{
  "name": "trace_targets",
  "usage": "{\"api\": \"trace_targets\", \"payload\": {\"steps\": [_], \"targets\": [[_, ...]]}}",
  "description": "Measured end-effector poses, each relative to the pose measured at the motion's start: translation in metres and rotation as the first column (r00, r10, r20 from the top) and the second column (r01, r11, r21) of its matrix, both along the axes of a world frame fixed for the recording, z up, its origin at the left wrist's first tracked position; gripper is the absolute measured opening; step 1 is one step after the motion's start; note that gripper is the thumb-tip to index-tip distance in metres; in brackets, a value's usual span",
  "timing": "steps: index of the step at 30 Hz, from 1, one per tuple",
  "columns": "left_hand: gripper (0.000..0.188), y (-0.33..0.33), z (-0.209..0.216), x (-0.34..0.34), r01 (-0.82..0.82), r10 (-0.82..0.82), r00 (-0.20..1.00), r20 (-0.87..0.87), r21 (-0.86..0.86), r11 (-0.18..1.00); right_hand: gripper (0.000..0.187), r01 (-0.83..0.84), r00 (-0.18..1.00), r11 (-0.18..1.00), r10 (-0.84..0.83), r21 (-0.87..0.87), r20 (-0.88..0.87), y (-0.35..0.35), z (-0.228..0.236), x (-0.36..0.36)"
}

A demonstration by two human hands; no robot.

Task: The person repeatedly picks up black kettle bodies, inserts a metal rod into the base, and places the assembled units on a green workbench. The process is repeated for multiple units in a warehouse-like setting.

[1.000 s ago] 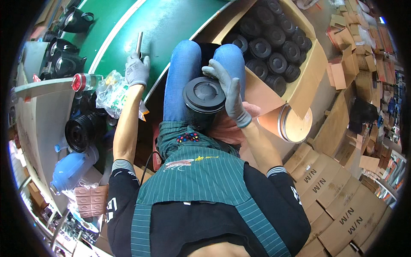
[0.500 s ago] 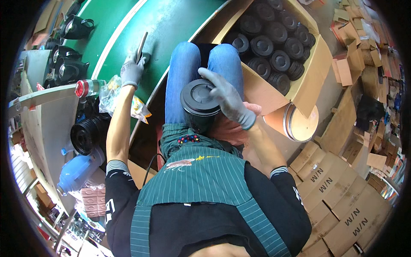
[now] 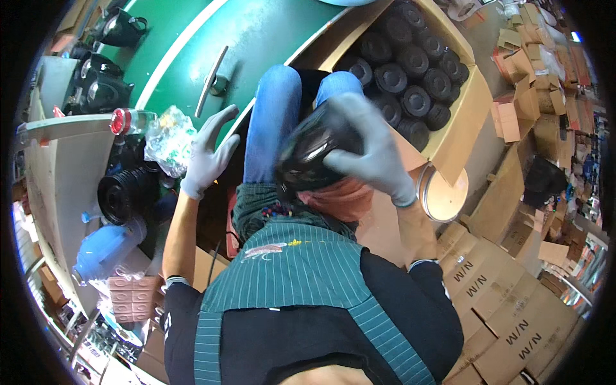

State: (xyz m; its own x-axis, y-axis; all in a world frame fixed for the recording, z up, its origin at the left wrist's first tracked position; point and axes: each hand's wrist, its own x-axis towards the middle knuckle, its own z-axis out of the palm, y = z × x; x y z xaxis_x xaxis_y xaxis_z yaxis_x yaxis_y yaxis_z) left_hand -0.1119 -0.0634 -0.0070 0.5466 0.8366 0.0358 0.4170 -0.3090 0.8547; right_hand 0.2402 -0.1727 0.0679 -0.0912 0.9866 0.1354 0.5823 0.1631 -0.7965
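My right hand (image 3: 369, 144), in a grey glove and blurred by motion, grips a glossy black container (image 3: 311, 151) from above and the side. The container lies tilted over my lap, its lid end not clearly visible. Under it is a folded pink cloth (image 3: 340, 200). My left hand (image 3: 212, 154), also gloved, is open and empty, fingers apart, at the edge of the green bench. Just beyond its fingertips a thin metal bar (image 3: 210, 80) rests by a small round knob on the bench.
A carton (image 3: 471, 122) packed with stacked round black lids (image 3: 416, 101) stands ahead to the right. By my left arm are a clear plastic bag (image 3: 172, 142), a red-capped jar (image 3: 131, 122) and a blue bottle (image 3: 109, 247). Closed cartons (image 3: 494, 282) stand at right.
My left hand has let go of the thin bar and drawn back toward me. The black container, upright on my lap before, is now tipped over in my right hand.
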Motion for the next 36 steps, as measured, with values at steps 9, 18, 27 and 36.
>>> {"api": "trace_targets", "payload": {"steps": [9,18,27,36], "targets": [[0.066,-0.021,0.024,0.058,0.442,0.616,0.656,0.436,-0.884,0.154,0.101,0.106,0.955,0.922,0.009,0.371,-0.297,-0.016,-0.004,-0.013],[0.066,-0.05,0.031,0.049,0.314,0.611,0.634,0.475,-0.879,0.357,0.102,-0.177,0.973,0.881,0.089,0.438,0.214,-0.018,0.038,-0.011],[0.058,-0.061,0.091,0.051,-0.174,0.283,0.857,0.43,-0.276,0.945,0.086,0.318,0.825,0.918,-0.145,0.236,-0.546,-0.034,0.007,-0.036],[0.057,-0.083,-0.074,0.047,0.02,0.01,0.997,0.082,-0.353,0.935,0.052,0.073,0.989,0.99,-0.087,0.119,0.121,0.038,0.042,0.004]]}}
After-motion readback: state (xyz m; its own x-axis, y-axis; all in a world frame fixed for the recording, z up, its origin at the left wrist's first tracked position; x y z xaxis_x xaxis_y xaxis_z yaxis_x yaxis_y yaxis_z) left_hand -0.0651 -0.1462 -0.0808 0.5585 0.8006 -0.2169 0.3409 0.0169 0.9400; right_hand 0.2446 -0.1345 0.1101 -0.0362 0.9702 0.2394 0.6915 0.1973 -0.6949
